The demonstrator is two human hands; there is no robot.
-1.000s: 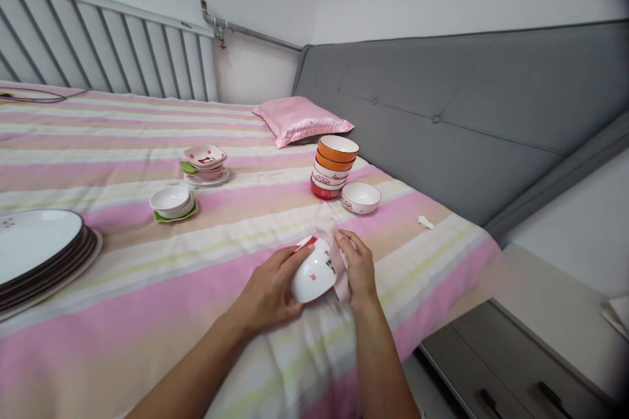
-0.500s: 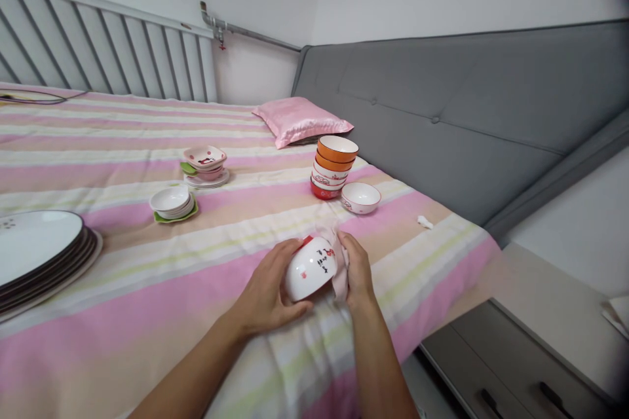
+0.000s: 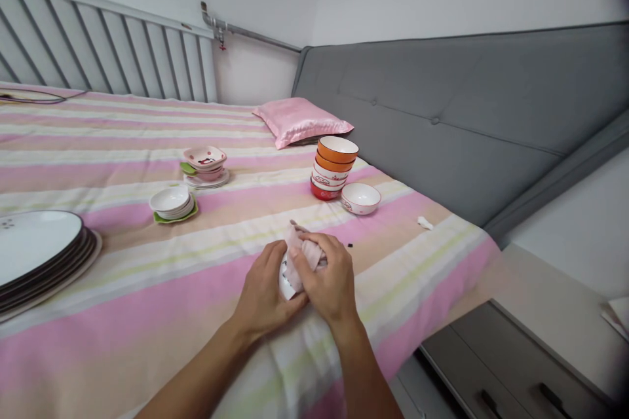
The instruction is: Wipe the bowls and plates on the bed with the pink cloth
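Note:
A white bowl [image 3: 285, 283] with dark lettering is gripped by my left hand [image 3: 266, 288] along its left side. Over its outside lies a pale pink cloth [image 3: 295, 260], which my right hand [image 3: 330, 275] presses against the bowl. Cloth and fingers cover most of the bowl. Beyond my hands stands a stack of orange, white and red bowls [image 3: 335, 167], leaning slightly. One white bowl with a red pattern [image 3: 361, 198] sits right beside that stack.
Large plates [image 3: 42, 245] are piled at the left. Small white dishes [image 3: 171, 200] on a green leaf-shaped plate and pink square dishes [image 3: 205, 158] stand behind. A pink pillow [image 3: 302, 119] lies by the grey headboard [image 3: 457, 98]. A white scrap [image 3: 425, 222] rests near the bed's right edge.
My right hand has moved left with the cloth, from the bowl's right rim onto its outside. The bowl is now mostly covered. A small dark speck shows on the bedspread where the hand was.

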